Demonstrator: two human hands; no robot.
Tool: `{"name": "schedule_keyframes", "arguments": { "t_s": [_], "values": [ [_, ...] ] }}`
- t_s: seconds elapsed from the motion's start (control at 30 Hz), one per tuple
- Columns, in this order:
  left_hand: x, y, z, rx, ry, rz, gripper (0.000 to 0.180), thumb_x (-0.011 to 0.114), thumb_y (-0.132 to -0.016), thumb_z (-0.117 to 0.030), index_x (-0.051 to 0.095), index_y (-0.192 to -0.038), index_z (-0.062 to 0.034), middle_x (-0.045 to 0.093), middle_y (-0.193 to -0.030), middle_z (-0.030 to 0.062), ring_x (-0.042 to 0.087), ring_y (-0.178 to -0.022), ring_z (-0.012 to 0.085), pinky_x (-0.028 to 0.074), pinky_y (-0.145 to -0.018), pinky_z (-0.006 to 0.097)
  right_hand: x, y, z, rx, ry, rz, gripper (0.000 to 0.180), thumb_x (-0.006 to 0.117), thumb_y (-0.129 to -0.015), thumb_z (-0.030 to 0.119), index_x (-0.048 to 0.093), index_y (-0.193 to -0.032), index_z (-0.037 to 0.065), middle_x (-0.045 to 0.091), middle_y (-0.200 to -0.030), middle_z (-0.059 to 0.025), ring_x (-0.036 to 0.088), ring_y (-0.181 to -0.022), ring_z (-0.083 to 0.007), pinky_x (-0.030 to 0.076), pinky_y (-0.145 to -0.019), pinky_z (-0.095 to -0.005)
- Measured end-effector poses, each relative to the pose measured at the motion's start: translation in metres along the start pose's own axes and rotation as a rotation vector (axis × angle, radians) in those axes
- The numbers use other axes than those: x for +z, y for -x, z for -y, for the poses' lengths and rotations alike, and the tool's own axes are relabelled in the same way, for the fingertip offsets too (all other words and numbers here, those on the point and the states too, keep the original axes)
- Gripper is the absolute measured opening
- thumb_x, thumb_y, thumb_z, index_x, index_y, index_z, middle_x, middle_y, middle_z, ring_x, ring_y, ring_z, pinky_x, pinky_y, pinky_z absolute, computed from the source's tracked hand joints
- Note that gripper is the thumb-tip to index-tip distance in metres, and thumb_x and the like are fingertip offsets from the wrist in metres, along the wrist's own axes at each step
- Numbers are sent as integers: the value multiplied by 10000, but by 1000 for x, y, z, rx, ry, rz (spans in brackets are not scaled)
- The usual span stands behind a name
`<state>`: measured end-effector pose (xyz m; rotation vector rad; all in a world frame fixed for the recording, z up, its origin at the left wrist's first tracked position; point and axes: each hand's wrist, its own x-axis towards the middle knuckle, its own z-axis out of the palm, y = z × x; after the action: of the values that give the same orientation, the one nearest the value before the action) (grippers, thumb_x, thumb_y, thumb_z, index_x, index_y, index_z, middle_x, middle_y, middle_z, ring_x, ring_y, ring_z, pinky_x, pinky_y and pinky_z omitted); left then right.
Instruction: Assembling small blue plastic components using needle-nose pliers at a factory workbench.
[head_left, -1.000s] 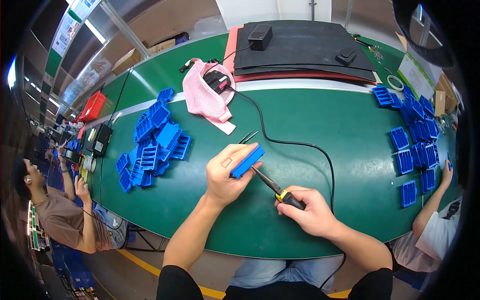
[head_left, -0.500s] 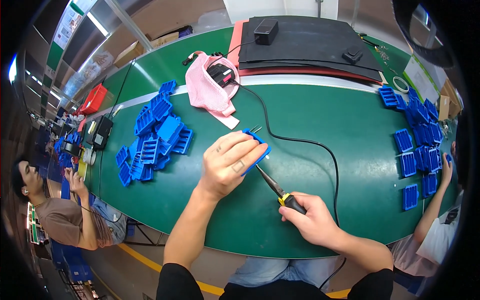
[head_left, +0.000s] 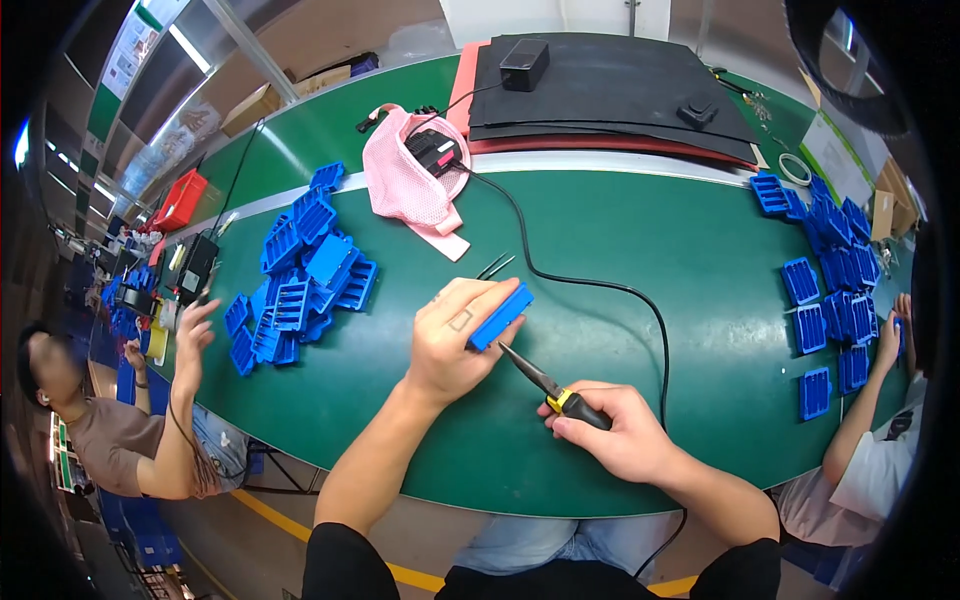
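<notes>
Above the table's middle, my left hand point(head_left: 455, 335) is closed around a small blue plastic case point(head_left: 502, 317), held tilted on edge. Thin pin-like or wire-like pieces point(head_left: 496, 266) stick out beyond my fingers on the far side; I cannot tell what they belong to. My right hand point(head_left: 625, 432) grips long-nose pliers point(head_left: 535, 373) with black and yellow handles. Their tip reaches the lower end of the blue case; whether it touches is not clear. A heap of similar blue slotted cases point(head_left: 310, 265) lies left of my hands.
More blue cases point(head_left: 838, 265) lie along the right edge. A pink mesh pouch point(head_left: 400, 185) with a black device and a cable point(head_left: 600, 283) sits ahead on the green table point(head_left: 590, 225). Black sheets point(head_left: 620, 90) are stacked behind. People sit at left and right, one hand point(head_left: 888, 345) holding a case.
My left hand has turned the blue case, so a long solid side now shows. The pliers have shifted slightly left with my right hand. The person at left has raised a hand.
</notes>
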<state>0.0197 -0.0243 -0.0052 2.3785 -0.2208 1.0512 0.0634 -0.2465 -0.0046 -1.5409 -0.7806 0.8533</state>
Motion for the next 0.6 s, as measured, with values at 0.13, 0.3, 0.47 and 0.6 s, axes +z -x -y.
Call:
{"name": "schedule_keyframes", "arguments": {
  "t_s": [0.13, 0.3, 0.47, 0.6],
  "values": [
    [1, 0, -2, -9, -6, -31, 391, 778, -650, -18, 663, -1024, -3, 661, -880, 137, 641, -746, 275, 507, -653, 324, 1, 1, 0, -15, 15, 16, 185, 655, -840, 113, 651, -957, -29, 637, -863, -84, 557, -708, -117, 447, -646, -260],
    [0, 1, 1, 4, -30, -56, 383, 775, -655, -18, 660, -1020, 0, 661, -881, 136, 640, -738, 274, 504, -642, 322, 2, -1, -1, -34, 14, 14, 174, 654, -836, 106, 655, -944, -29, 639, -867, -92, 566, -708, -131, 452, -651, -264],
    [0, 1, -3, 18, -31, -52, 379, 774, -650, -17, 662, -1012, 0, 662, -877, 133, 639, -732, 271, 503, -638, 322, 2, 1, 0, -17, 25, 18, 161, 659, -829, 108, 644, -908, -31, 625, -835, -91, 549, -679, -137, 440, -624, -274],
    [0, 0, -2, 25, -40, -60, 369, 773, -648, -19, 665, -1000, -2, 662, -871, 129, 637, -724, 270, 502, -633, 323, 2, 0, 1, -21, 38, 24, 162, 660, -829, 112, 638, -896, -33, 617, -821, -91, 539, -665, -141, 433, -613, -278]
  ]
}}
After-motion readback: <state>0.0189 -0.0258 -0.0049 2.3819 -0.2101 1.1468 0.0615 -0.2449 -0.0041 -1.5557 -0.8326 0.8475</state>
